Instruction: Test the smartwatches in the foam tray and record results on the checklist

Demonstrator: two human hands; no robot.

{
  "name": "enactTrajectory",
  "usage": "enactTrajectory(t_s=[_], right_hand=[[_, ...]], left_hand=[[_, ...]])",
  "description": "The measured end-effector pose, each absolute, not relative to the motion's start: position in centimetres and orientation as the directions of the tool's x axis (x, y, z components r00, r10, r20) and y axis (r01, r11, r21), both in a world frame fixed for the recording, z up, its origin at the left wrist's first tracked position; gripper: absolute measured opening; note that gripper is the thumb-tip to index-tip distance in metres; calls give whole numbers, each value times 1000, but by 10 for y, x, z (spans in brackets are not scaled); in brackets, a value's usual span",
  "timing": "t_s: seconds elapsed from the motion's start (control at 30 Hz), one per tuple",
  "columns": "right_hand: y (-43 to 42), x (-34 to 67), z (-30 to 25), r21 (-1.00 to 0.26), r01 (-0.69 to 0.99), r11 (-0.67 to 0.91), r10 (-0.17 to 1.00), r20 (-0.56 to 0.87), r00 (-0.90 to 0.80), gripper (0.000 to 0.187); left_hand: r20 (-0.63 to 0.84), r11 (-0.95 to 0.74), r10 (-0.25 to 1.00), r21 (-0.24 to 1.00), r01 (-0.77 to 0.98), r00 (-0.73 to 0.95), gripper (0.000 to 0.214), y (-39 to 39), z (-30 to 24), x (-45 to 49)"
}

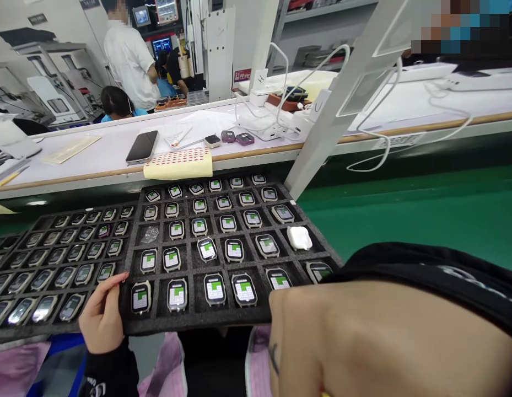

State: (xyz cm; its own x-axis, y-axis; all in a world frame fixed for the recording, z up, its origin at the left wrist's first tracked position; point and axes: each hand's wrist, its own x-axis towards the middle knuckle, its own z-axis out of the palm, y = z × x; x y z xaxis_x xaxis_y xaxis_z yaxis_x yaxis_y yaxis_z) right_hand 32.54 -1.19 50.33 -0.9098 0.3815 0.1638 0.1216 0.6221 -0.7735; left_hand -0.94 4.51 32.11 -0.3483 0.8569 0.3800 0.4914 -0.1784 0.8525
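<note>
A black foam tray (193,317) lies in front of me, its compartments holding smartwatch bodies with lit green-and-white screens, such as one watch (177,294) in the near row. My left hand (102,317) grips the tray's near left corner, index finger stretched along the seam with the neighbouring tray. Large and close to the camera, my right hand (322,331) and its black sleeve cover the tray's near right corner. Its fingers are hidden, so any hold there cannot be seen. A white square piece (299,238) sits in a right-hand compartment; crumpled clear plastic (150,235) lies in another.
A second foam tray (44,325) of watches adjoins on the left. Behind runs a white bench (115,160) with a phone (142,146), a red-dotted sticker sheet (179,164), several watches and white cables. A slanted post (322,129) rises beside the tray. Other people are beyond.
</note>
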Motion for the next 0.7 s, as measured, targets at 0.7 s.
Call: enactTrajectory(t_s=[0.7], right_hand=[[5,314,530,-862,21,507,118,46,-992,65]], left_hand=[[347,-142,862,864,482,-368,26,49,317,-14]])
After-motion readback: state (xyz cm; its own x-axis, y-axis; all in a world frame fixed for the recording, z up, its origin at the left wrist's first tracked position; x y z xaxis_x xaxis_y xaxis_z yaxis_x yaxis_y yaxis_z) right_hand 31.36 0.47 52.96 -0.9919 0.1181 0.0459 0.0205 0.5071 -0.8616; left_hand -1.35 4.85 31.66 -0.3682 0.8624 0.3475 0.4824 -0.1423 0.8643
